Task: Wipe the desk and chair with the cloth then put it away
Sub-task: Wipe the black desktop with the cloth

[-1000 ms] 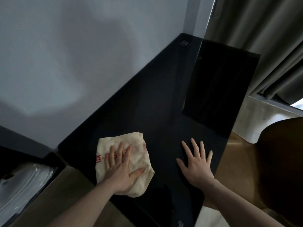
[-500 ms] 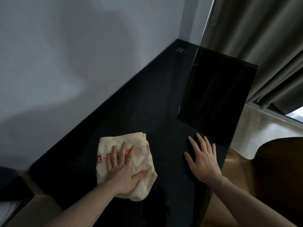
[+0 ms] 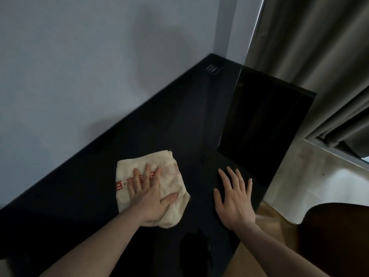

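My left hand (image 3: 148,198) has slid the folded cream cloth (image 3: 151,188) toward 12 o'clock on the glossy black desk (image 3: 169,124), palm flat, right hand (image 3: 233,198) spread bare at 3 o'clock, risking smears.

The cloth (image 3: 151,186) bears a line of red printed characters along its left edge, partly covered by the left hand (image 3: 148,198); they look like Chinese script with a dot between them but are too blurred to read. Nothing else carries legible text
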Demonstrator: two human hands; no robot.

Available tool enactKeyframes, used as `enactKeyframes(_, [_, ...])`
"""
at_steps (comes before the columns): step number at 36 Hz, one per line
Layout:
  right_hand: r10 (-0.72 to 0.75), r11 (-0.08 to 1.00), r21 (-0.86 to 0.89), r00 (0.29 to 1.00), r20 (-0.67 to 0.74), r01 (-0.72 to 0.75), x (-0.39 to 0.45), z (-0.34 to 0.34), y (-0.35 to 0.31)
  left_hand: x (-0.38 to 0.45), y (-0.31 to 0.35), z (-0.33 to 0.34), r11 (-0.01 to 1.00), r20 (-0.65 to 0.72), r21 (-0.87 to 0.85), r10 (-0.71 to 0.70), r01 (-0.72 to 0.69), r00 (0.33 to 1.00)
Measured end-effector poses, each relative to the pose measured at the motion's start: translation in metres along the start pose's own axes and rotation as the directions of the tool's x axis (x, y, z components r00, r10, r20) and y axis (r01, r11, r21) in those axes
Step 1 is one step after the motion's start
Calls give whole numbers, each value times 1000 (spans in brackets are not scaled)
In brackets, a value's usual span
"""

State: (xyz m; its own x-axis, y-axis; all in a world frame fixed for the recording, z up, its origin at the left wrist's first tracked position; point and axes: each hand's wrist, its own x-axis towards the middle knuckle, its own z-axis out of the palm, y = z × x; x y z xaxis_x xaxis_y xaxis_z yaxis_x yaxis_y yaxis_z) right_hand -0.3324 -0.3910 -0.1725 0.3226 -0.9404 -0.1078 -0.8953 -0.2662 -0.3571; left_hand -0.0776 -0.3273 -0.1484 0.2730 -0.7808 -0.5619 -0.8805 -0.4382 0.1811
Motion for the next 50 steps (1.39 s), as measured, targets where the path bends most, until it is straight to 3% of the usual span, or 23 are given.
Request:
enactKeyframes(10, [-6,996,83,999,-36,9,0,0,0,26,26,-19,999,-22,-47,22,-23,1000])
enactKeyframes(15, [86,975,211,995,-46,-75,4,-15,-21,24,18,-38,966,31,-249,86,-75,996])
enactKeyframes(17, [46,978,205,996,-71,-31,9,-23,-45,15,6,-53,877,-21,-468,113,-110,993])
enactKeyframes(19, [-37,986,163,999,-29,41,15,-26,-78,2,-13,-65,667,-136,-732,54,-137,989])
enactKeyframes(21, [-102,988,125,994,47,96,23,-24,-114,-10,-36,-70,542,-271,-815,-43,-205,962])
enactKeyframes(24, [-176,984,61,973,152,168,34,-11,-166,-18,-72,-68,635,-407,-732,-119,-245,906])
enactKeyframes(29, [-91,995,72,905,416,67,45,20,-198,-20,-115,-58,799,-407,-585,-141,-139,902])
enactKeyframes(35, [-92,994,-24,927,364,108,65,28,-164,-10,-114,-54,881,-349,-469,-120,-62,929])
enactKeyframes(45, [98,994,-66,947,305,-81,152,-19,-55,52,-42,-62,983,-226,-176,13,-54,974])
enactKeyframes(50, [125,992,-53,953,276,-115,202,-40,-6,99,9,-68,987,-251,-158,-82,43,965])
